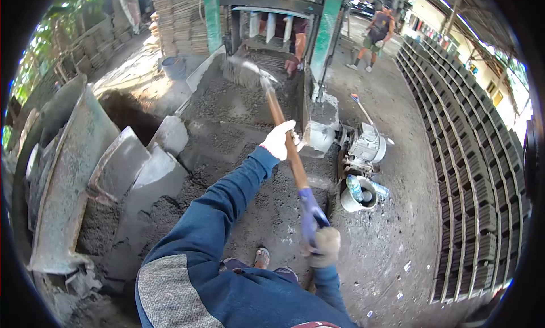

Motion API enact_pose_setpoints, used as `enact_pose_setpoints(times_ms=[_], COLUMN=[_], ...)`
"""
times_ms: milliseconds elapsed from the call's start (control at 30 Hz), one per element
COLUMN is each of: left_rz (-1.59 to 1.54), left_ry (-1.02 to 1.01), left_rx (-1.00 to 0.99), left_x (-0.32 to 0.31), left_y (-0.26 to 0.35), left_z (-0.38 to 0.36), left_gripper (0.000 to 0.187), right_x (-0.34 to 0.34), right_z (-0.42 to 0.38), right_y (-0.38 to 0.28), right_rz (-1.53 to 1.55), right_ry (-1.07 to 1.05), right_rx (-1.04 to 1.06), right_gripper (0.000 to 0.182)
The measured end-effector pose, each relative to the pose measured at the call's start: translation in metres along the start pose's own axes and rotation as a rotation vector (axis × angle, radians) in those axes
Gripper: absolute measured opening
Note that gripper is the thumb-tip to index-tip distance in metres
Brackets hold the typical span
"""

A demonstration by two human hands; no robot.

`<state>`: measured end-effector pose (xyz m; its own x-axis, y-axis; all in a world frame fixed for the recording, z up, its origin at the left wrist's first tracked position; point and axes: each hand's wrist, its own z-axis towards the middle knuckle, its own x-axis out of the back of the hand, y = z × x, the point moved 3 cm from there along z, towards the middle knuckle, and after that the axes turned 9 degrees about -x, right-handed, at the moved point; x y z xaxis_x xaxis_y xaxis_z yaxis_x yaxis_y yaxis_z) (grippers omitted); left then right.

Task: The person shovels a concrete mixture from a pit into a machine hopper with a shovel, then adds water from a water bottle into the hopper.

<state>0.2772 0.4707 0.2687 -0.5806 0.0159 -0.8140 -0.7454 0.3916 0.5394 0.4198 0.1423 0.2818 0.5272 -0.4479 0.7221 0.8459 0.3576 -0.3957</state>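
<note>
A shovel [277,106] with a wooden shaft slants up and away from me. My left hand [279,139], in a white glove, is wrapped round the middle of its shaft. Lower down and to the right, my right hand [326,244], also gloved and slightly blurred, closes on the purple handle end [309,211]. At the far end the pale metal blade [250,67] is smeared by motion. It is over the grey, crumbly mix [221,101] in a low trough, just in front of a green-posted machine [324,38].
Behind the machine, a person's hand [291,65] shows near the trough. Another person [377,35] stands at the back right. An electric motor [368,146] and a bucket [363,204] with bottles sit to my right. Racks of blocks [468,174] line the right; a wheelbarrow-like metal tub [71,180] leans left.
</note>
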Motion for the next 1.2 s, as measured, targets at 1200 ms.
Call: enact_pose_setpoints(times_ms=[1200], left_rz=[-0.299], left_ry=[1.127], left_rx=[-0.557], left_x=[0.613], left_y=[0.237], left_z=[-0.570], left_gripper=[0.026], right_x=[-0.347], right_z=[-0.177], right_y=[-0.252], right_rz=[1.239], right_ry=[-1.104], right_rx=[-1.707], right_gripper=[0.015])
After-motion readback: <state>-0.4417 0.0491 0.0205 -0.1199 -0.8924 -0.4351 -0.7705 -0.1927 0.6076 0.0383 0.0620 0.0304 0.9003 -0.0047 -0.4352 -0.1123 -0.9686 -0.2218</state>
